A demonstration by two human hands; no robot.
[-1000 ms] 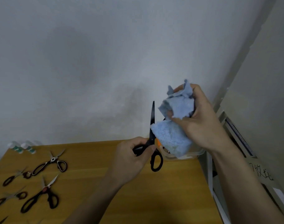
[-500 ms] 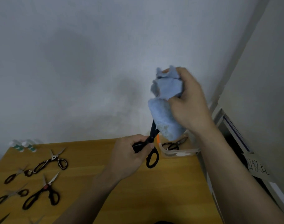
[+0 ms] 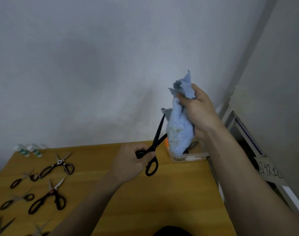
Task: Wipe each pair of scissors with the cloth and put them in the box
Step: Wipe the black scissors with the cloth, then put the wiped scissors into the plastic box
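While the left hand (image 3: 130, 165) grips matte black scissors (image 3: 153, 147) by one handle, blades parted, the right hand (image 3: 199, 111) beside it clutches a fluffy blue cloth (image 3: 178, 130) bunched around one blade. Below the cloth sits a clear plastic box (image 3: 188, 158) on the warm wooden surface (image 3: 162, 201), against a plain grey wall (image 3: 94, 65).

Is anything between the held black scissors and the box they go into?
Yes: the blue cloth, gripped by the right hand, hangs right over the clear box, between it and the black scissors held by the left hand.
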